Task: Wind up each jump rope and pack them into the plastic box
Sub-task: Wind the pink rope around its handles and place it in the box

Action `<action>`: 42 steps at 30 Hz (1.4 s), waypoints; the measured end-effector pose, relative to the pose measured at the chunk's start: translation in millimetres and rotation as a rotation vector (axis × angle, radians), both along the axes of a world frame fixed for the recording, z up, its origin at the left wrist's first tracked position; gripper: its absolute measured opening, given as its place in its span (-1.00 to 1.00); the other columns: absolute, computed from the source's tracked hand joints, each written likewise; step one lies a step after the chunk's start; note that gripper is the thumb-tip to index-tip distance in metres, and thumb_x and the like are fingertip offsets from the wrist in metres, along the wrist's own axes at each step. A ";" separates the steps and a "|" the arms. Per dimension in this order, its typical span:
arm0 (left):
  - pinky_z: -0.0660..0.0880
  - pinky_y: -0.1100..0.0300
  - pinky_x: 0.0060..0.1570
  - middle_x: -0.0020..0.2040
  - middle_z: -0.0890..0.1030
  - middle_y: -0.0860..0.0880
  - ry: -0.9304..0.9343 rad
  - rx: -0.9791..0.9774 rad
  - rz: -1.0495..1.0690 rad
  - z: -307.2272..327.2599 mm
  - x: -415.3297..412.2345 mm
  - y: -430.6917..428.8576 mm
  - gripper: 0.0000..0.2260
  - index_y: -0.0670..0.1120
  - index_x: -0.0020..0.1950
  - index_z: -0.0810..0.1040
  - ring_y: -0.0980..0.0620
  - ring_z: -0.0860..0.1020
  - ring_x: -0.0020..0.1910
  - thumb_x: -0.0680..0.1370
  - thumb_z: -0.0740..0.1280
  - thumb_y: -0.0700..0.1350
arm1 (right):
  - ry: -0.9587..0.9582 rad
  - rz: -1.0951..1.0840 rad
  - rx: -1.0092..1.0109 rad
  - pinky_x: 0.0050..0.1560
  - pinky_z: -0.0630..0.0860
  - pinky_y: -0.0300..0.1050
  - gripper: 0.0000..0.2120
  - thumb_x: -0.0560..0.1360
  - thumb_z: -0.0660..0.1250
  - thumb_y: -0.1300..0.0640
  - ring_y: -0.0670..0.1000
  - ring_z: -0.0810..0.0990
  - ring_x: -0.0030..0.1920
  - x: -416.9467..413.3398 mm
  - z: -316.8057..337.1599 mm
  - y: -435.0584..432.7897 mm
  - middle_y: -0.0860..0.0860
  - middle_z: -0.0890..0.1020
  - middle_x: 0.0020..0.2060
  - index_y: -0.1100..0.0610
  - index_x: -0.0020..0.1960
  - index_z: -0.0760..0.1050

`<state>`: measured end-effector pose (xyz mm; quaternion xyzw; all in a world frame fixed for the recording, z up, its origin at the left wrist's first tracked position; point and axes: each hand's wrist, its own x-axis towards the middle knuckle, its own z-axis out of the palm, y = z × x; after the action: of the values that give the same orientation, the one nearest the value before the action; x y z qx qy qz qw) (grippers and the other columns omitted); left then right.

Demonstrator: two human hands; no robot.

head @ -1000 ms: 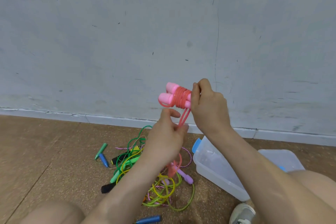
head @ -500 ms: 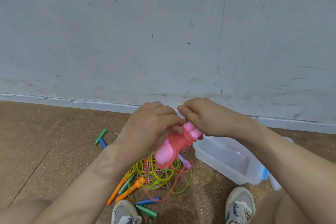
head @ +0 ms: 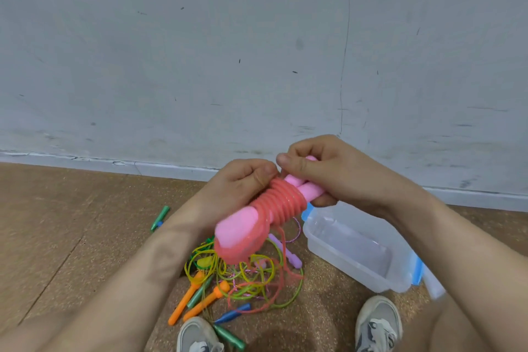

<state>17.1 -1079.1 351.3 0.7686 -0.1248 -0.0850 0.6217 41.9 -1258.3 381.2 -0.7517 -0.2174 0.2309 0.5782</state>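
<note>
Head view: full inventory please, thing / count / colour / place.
pink jump rope: 1, pink handles, coral cord wound round them, held mid-frame
plastic box: 1, clear with blue clips, floor, right
loose cords: tangled, count unclear, yellow-green and pink, floor below the hands
orange handles: 2, floor, left of pile
green handles: 3, floor, scattered
blue handle: 1, near left shoe
purple handle: 1, beside box
shoes: 2, grey-white, bottom edge
left hand: grips the wound cord
right hand: grips the handle ends
</note>
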 end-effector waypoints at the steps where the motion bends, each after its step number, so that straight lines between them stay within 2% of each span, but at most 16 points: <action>1: 0.34 0.20 -0.34 -0.24 0.45 -0.18 0.016 -0.044 0.008 0.4 1.3 1.0 -0.48 -0.50 -0.03 0.44 0.01 0.38 -0.29 0.57 0.24 0.04 | 0.001 0.024 0.020 -0.52 0.33 -0.31 -0.77 0.51 0.32 0.05 -0.09 0.38 -0.49 0.3 2.1 -3.0 0.00 0.46 -0.46 0.15 -0.25 0.54; 4: 0.28 0.30 -0.48 -0.43 0.42 -0.03 0.069 -0.128 0.005 2.6 2.9 1.4 -0.65 -0.32 -0.21 0.45 0.13 0.34 -0.48 0.48 0.22 0.00 | 0.012 0.095 0.021 -0.43 0.44 -0.27 -0.85 0.48 0.35 0.12 -0.04 0.48 -0.41 1.0 5.9 -10.5 0.02 0.56 -0.36 0.21 -0.08 0.59; 6: 0.26 0.35 -0.52 -0.50 0.40 0.06 0.102 -0.182 -0.021 0.3 3.6 5.3 -0.68 -0.21 -0.30 0.44 0.18 0.31 -0.54 0.48 0.33 0.03 | -0.007 0.112 0.005 -0.38 0.48 -0.27 -0.92 0.48 0.37 0.21 -0.04 0.53 -0.37 0.0 6.4 -11.7 -0.02 0.61 -0.35 0.19 -0.05 0.61; 10: 0.37 0.37 -0.44 -0.47 0.53 0.02 0.100 -0.209 -0.126 -1.2 6.5 18.5 -0.65 -0.09 -0.33 0.64 0.16 0.43 -0.50 0.12 0.62 0.12 | -0.066 0.107 0.033 -0.25 0.54 -0.13 -0.91 0.42 0.42 0.34 0.03 0.58 -0.29 3.0 4.7 -14.1 0.10 0.66 -0.28 0.25 -0.07 0.63; 13: 0.44 0.36 -0.35 -0.42 0.59 0.05 -0.022 -0.067 -0.080 3.7 6.7 19.5 -0.80 -0.04 -0.34 0.68 0.18 0.49 -0.42 0.11 0.60 -0.08 | -0.062 0.156 0.059 -0.27 0.53 -0.20 -0.91 0.41 0.42 0.36 -0.02 0.59 -0.34 1.6 4.2 -14.1 0.10 0.66 -0.29 0.28 -0.08 0.62; 15: 0.45 0.36 -0.35 -0.41 0.61 0.06 -0.078 -0.145 -0.058 3.1 4.2 14.4 -0.76 -0.03 -0.33 0.68 0.18 0.52 -0.42 0.09 0.61 -0.02 | -0.041 0.169 0.122 -0.29 0.55 -0.21 -0.91 0.39 0.42 0.34 -0.02 0.60 -0.34 1.3 4.2 -14.0 0.07 0.66 -0.31 0.25 -0.10 0.61; 19: 0.45 0.38 -0.47 -0.42 0.59 0.01 0.110 -0.481 0.054 -8.8 9.5 -1.1 -0.71 -0.06 -0.29 0.66 0.16 0.52 -0.48 0.12 0.62 0.05 | 0.018 0.151 0.354 -0.24 0.57 -0.10 -0.83 0.32 0.51 0.19 0.12 0.58 -0.25 5.1 -1.3 -12.2 0.12 0.64 -0.25 0.20 -0.12 0.63; 21: 0.45 0.35 -0.48 -0.37 0.55 -0.04 0.338 -0.516 0.157 -16.7 13.6 -14.2 -0.81 -0.19 -0.11 0.62 0.12 0.49 -0.44 0.35 0.50 -0.13 | 0.091 0.089 0.489 -0.22 0.57 -0.06 -0.76 0.27 0.53 0.13 0.11 0.59 -0.25 6.9 -6.4 -8.1 0.13 0.64 -0.23 0.20 -0.11 0.61; 23: 0.40 0.34 -0.47 -0.34 0.56 -0.06 0.326 -0.538 0.305 -27.5 9.3 -29.3 -0.90 -0.25 0.01 0.56 0.12 0.46 -0.44 0.53 0.29 -0.31 | 0.106 -0.052 0.546 -0.23 0.54 -0.02 -0.74 0.26 0.56 0.17 0.14 0.56 -0.29 9.9 -11.1 -4.3 0.15 0.62 -0.22 0.21 -0.11 0.58; 25: 0.38 0.28 -0.41 -0.29 0.58 -0.10 0.206 -0.602 0.426 -35.4 0.0 -39.5 -0.93 -0.19 -0.07 0.59 0.08 0.45 -0.40 0.54 0.31 -0.30 | 0.057 -0.235 0.512 -0.22 0.52 -0.02 -0.82 0.35 0.50 0.27 0.15 0.55 -0.31 12.4 -14.6 0.1 0.15 0.61 -0.20 0.24 -0.11 0.54; 29: 0.37 0.27 -0.36 -0.36 0.55 -0.01 0.106 -0.375 0.496 -34.4 -4.5 -47.9 -0.82 -0.14 -0.11 0.59 0.09 0.43 -0.40 0.61 0.22 -0.20 | -0.133 -0.529 0.301 -0.31 0.55 -0.14 -0.91 0.46 0.41 0.29 0.03 0.60 -0.39 13.2 -24.9 14.1 0.18 0.63 -0.17 0.26 -0.11 0.50; 32: 0.19 0.29 -0.52 -0.40 0.45 0.00 0.226 -0.427 0.509 -26.9 -4.0 -55.4 -0.81 -0.09 -0.11 0.50 0.12 0.29 -0.52 0.64 0.16 -0.19 | -0.345 -0.617 0.095 -0.15 0.57 -0.01 -0.85 0.45 0.44 0.19 0.11 0.63 -0.19 18.6 -36.9 22.2 0.10 0.64 -0.17 0.10 -0.18 0.46; 34: 0.12 0.30 -0.54 -0.42 0.40 0.04 0.264 -0.398 0.488 -24.5 -4.4 -58.1 -0.89 -0.08 -0.10 0.48 0.15 0.23 -0.56 0.61 0.23 -0.14 | -0.466 -0.660 -0.004 -0.12 0.50 -0.16 -0.80 0.44 0.43 0.17 0.08 0.56 -0.15 22.5 -42.8 24.3 0.06 0.59 -0.17 0.07 -0.21 0.40; 36: 0.24 0.22 -0.49 -0.43 0.47 0.10 0.170 -0.098 0.450 -25.4 -5.5 -55.4 -0.92 -0.05 -0.08 0.51 0.15 0.36 -0.53 0.52 0.35 -0.06 | -0.585 -0.684 -0.076 -0.21 0.32 -0.40 -0.78 0.44 0.42 0.19 0.00 0.45 -0.18 24.3 -43.4 22.3 0.04 0.52 -0.19 0.09 -0.20 0.37; 39: 0.42 0.07 -0.26 -0.30 0.61 0.01 -0.160 0.605 0.374 -30.7 -9.9 -44.7 -0.86 -0.02 -0.13 0.51 0.00 0.56 -0.26 0.55 0.27 0.03 | -0.694 -0.662 -0.176 -0.24 0.28 -0.26 -0.78 0.44 0.41 0.22 -0.04 0.36 -0.22 31.5 -41.6 11.0 0.01 0.45 -0.22 0.11 -0.19 0.35; 42: 0.40 0.06 -0.22 -0.21 0.62 -0.01 -0.284 0.718 0.357 -19.2 -10.6 -35.3 -0.84 0.00 -0.04 0.55 -0.07 0.56 -0.13 0.57 0.25 0.04 | -0.691 -0.510 -0.303 -0.15 0.40 -0.08 -0.86 0.42 0.41 0.20 0.02 0.44 -0.19 36.8 -43.0 3.7 0.02 0.50 -0.24 0.14 -0.17 0.43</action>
<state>6.5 -1114.4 332.0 0.9499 -0.0367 0.0924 0.2962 78.7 -1254.6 338.2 -0.8903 -0.1691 -0.1541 0.3936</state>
